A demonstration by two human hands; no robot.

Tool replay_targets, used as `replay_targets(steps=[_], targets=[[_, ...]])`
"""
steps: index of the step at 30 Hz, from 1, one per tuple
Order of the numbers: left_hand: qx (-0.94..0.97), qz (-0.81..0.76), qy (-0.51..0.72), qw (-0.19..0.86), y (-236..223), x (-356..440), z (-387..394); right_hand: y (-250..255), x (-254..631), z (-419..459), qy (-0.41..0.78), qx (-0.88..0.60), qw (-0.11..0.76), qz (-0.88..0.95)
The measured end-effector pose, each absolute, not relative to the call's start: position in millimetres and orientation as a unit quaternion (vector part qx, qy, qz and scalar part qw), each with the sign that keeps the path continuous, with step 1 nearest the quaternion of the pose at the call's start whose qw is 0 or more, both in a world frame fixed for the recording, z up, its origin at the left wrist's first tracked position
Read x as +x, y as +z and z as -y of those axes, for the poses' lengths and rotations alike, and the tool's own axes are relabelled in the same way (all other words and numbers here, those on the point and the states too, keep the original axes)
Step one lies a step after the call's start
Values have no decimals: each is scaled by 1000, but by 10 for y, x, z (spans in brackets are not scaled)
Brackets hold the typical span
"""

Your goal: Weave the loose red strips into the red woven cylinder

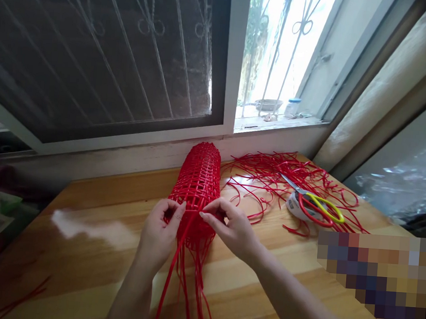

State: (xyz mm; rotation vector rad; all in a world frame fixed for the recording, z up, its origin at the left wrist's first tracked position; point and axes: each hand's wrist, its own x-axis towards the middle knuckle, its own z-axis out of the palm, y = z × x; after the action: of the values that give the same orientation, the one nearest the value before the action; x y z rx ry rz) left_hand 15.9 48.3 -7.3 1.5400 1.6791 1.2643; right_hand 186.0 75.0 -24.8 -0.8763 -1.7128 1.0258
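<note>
A red woven tube of plastic strips lies on the wooden table, its far end toward the window. Loose red strips trail from its near end toward me. My left hand pinches the weave at the near left edge, fingers closed on a strip. My right hand pinches the weave at the near right edge, fingers closed too. Both thumbs nearly meet over the middle of the tube.
A heap of loose red strips lies at the back right. Scissors with a red and a yellow handle rest on a white object there. A window with a metal grille stands behind the table. A blurred patch covers the lower right.
</note>
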Motion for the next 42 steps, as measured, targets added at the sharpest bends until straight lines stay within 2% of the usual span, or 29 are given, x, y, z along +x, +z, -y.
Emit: replay_targets(steps=[3,6,9,13,18,22,25,29,32,35,42], targets=[[511,-612,523,301,-108,105,-514,-226,1882,-750,545,-273,449,653],[469,-585,579,320,-168,54,-557,-268,1902,-778,589,-221,423,652],[409,-538,635,375,-203,61,-596,-294,1905,-786,530,-247,417,696],[294,-486,688,452,-171,137,-637,-256,1879,-721,393,-308,411,763],[169,-441,738,482,-147,188,-691,-252,1830,-618,221,-329,447,802],[61,-342,748,565,-188,176,-725,-280,1832,-645,156,-324,463,810],[52,-288,738,608,-214,174,-727,-328,1873,-756,126,-326,461,816],[68,-248,728,635,-249,181,-725,-470,1970,-949,172,-348,416,822],[205,-330,687,614,-299,138,-748,-580,2059,-1059,228,-360,394,814],[362,-459,618,525,-356,13,-785,-629,2147,-1119,271,-366,399,796],[405,-531,586,458,-416,-253,-842,-591,2249,-1120,301,-331,347,824]])
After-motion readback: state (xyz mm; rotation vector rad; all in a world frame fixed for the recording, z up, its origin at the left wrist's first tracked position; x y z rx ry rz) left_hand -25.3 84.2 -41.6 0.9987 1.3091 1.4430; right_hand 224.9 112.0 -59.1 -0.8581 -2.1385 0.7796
